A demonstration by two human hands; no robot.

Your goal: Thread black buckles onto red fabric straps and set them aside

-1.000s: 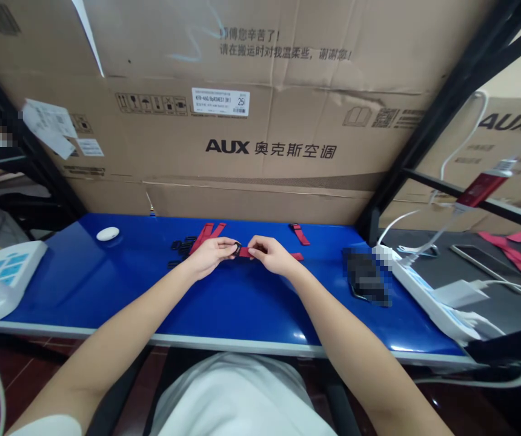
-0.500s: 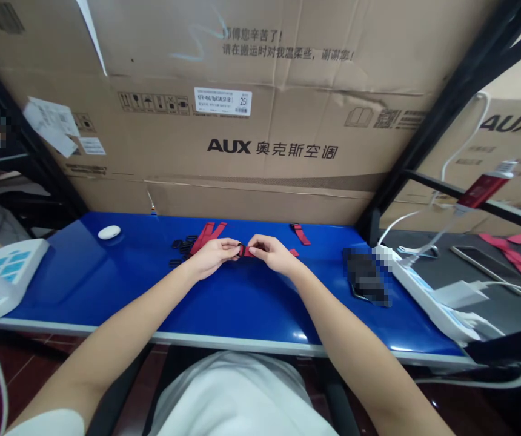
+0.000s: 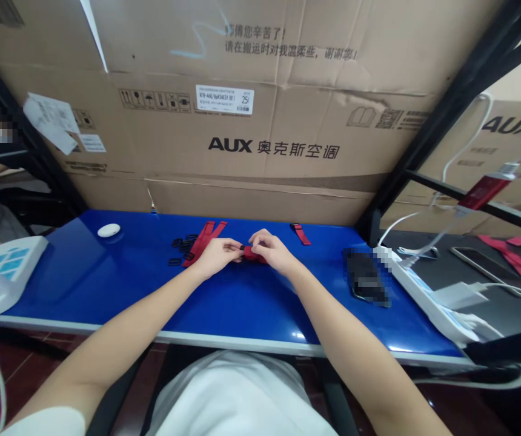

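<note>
Over the blue table, a short red webbing strap point(image 3: 252, 254) with a small black buckle point(image 3: 242, 247) stretches between my two hands. My left hand point(image 3: 219, 257) is closed, its thumb and fingertips pinching the buckle end. On the other side, my right hand point(image 3: 273, 251) has its fingers pinched together at the strap; the fingers partly hide where they grip. Just beyond the left hand lie several loose red straps point(image 3: 206, 233) and a cluster of black plastic buckles point(image 3: 183, 243). Farther right, a red strap piece with a black buckle point(image 3: 300, 234) rests by itself.
A large cardboard box point(image 3: 269, 175) stands behind the blue table point(image 3: 119, 272). At right are a dark, blurred-out object point(image 3: 366, 277) and a white power strip point(image 3: 428, 297) with cables. A white round object point(image 3: 108, 230) and a white-and-blue device point(image 3: 13, 266) sit left.
The right fingers have lifted slightly, and more of the red strap shows between the hands. The left hand has barely moved and still pinches the buckle end.
</note>
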